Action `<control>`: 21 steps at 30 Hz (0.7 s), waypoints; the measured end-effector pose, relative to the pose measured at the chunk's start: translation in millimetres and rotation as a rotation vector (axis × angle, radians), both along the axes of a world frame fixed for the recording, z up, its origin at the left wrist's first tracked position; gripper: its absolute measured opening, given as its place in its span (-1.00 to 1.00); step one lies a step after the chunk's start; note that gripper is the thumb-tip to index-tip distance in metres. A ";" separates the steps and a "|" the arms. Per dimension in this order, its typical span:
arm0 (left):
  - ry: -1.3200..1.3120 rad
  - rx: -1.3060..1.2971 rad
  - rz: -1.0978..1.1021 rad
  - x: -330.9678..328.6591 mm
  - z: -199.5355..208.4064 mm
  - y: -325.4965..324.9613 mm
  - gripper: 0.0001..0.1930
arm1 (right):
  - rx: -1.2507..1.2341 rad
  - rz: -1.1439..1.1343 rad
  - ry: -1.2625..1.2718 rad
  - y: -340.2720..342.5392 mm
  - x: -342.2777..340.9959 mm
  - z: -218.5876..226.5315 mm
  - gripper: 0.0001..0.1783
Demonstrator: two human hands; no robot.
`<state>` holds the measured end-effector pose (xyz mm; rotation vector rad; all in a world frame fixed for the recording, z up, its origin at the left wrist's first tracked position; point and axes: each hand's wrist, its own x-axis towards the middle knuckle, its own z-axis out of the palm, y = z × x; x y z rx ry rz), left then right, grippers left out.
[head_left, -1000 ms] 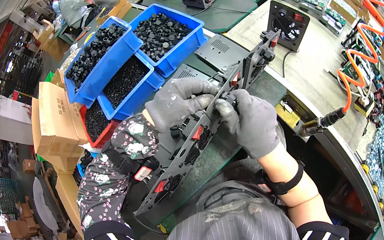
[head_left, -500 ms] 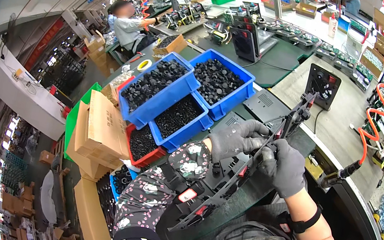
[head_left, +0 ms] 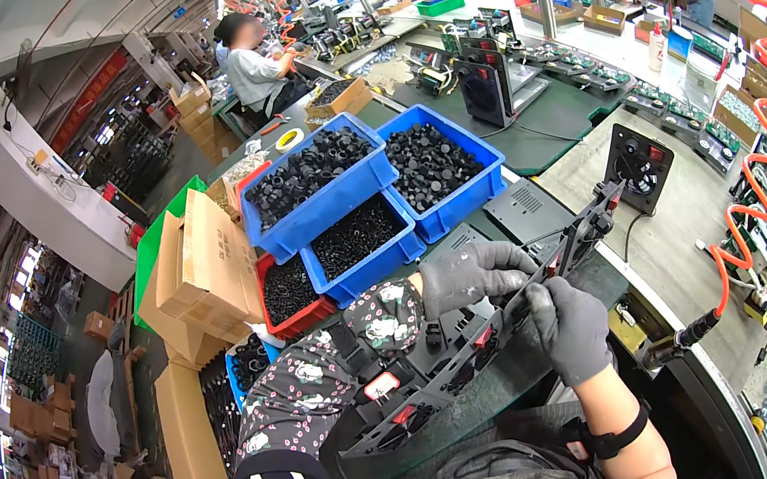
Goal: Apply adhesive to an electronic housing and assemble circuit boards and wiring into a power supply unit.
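Observation:
A long black plastic panel (head_left: 454,363) with red switch-like parts stands tilted on edge in front of me, running from lower left to upper right. My left hand (head_left: 470,279), in a grey glove, grips its far side with fingers bent over the upper edge. My right hand (head_left: 573,330), also gloved, is closed at the panel's near face, thumb and fingertips pressed together there. Any small piece between those right fingertips is hidden. Beneath the panel lies a dark green work surface (head_left: 498,401), and more black housings sit behind it, partly covered by my left arm.
Blue bins (head_left: 335,287) of small black parts stand to the left, beside a red bin (head_left: 314,321) and cardboard boxes (head_left: 223,258). A black fan unit (head_left: 636,170) stands at the right, near an orange coiled hose (head_left: 747,199). Another person (head_left: 254,76) sits far left.
My left fingers have straightened a little along the panel's edge. My right hand has shifted slightly, its fingers now drawn apart from the left ones. The panel stays in nearly the same place.

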<state>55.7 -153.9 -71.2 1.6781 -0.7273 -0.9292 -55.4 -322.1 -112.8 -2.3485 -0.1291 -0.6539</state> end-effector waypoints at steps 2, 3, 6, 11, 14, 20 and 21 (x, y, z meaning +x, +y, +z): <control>0.025 -0.023 -0.013 2.5 -2.6 1.0 -0.68 | -0.079 0.014 0.090 -1.7 -0.4 0.4 -0.63; 0.047 -0.048 -0.025 3.6 -3.5 1.5 -0.68 | -0.078 0.016 0.093 -0.1 -2.9 5.1 -0.63; 0.042 -0.033 -0.026 -2.7 7.9 0.0 -0.68 | 0.005 -0.058 -0.183 4.8 -7.4 14.5 -0.65; 0.081 -0.040 0.009 1.0 3.7 0.6 -0.70 | 0.077 -0.003 -0.004 0.2 -1.4 8.4 -0.69; 0.062 -0.024 -0.001 0.0 4.5 1.1 -0.68 | 0.061 -0.005 0.071 1.0 1.6 5.9 -0.69; 0.083 -0.066 -0.004 -2.5 3.2 0.8 -0.65 | 0.060 -0.017 -0.002 1.5 -4.8 11.3 -0.67; 0.086 -0.066 -0.007 -3.4 4.8 2.2 -0.65 | 0.020 0.011 0.153 -2.1 -4.1 9.5 -0.67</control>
